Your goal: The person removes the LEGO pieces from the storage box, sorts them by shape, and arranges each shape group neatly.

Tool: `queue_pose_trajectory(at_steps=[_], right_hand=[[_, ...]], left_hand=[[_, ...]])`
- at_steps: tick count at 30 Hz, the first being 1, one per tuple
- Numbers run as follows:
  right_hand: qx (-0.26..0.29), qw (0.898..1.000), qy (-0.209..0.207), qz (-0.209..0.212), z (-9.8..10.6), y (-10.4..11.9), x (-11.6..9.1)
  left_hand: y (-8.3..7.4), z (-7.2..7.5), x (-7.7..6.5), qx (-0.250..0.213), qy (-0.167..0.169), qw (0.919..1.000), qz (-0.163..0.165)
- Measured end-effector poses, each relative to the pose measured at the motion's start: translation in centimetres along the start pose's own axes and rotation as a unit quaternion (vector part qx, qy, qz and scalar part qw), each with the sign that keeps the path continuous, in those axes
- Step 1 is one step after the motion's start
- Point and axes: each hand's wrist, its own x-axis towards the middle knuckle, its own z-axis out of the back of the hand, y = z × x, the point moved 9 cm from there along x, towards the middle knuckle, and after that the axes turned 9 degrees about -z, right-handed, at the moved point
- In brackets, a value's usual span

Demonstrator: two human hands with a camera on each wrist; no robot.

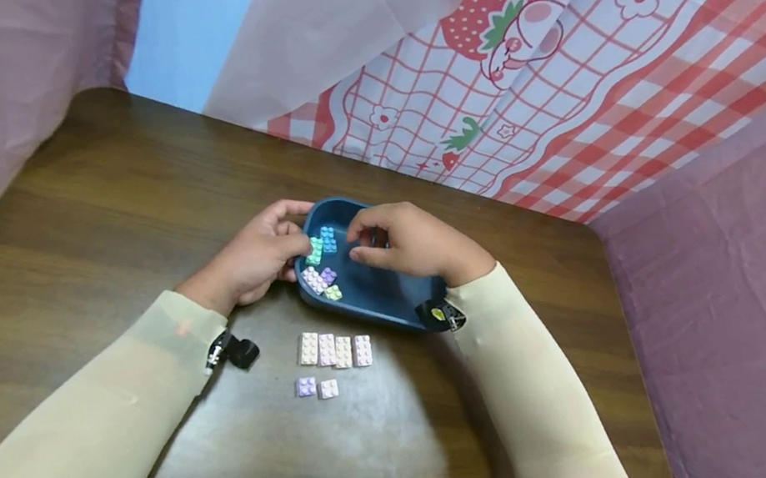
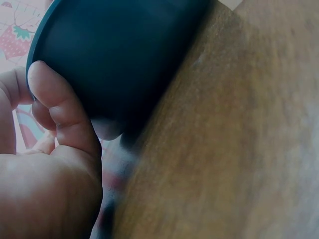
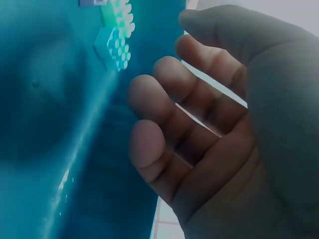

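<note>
My left hand (image 1: 252, 256) grips the left end of a dark blue tray (image 1: 379, 286), its thumb at the rim; the tray's outer wall (image 2: 114, 59) fills the top of the left wrist view. Over the tray's middle hovers my right hand (image 1: 414, 242), fingers loosely bent and holding nothing. Gathered at the tray's left end are a blue brick (image 1: 328, 240), a mint green brick (image 1: 314, 251), a pale pink brick (image 1: 314, 280), a purple brick (image 1: 329, 275) and a yellow-green brick (image 1: 333, 293). The right wrist view shows the blue brick (image 3: 110, 49) beyond my fingertips.
In front of the tray on the wooden table (image 1: 238, 466), several pale eight-stud bricks (image 1: 327, 350) stand in a row. Nearer me lie a small lilac brick (image 1: 306, 386) and a small whitish brick (image 1: 329, 389). A strawberry-print cloth (image 1: 499, 67) hangs behind the table.
</note>
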Motion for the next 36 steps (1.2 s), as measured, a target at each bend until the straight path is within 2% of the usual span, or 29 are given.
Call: queue_pose_trajectory(at_steps=[4,12,19,36], right_hand=[[0.004,1.000,0.020,-0.011,-0.8,-0.6,0.6],[0.021,0.998,0.064,0.013,-3.2,-0.6,1.3],[0.026,0.995,0.091,0.014,-4.4,-0.4,1.8],[0.013,0.995,0.096,0.028,-5.4,-0.5,2.3]], left_hand=[[-0.1,-0.1,0.0,0.000,0.002,1.0000,0.000],[-0.1,0.0,-0.1,0.006,-0.001,1.0000,0.002],[-0.1,0.1,-0.1,0.006,0.000,1.0000,-0.001],[0.1,0.2,0.0,0.008,0.001,1.0000,-0.002]])
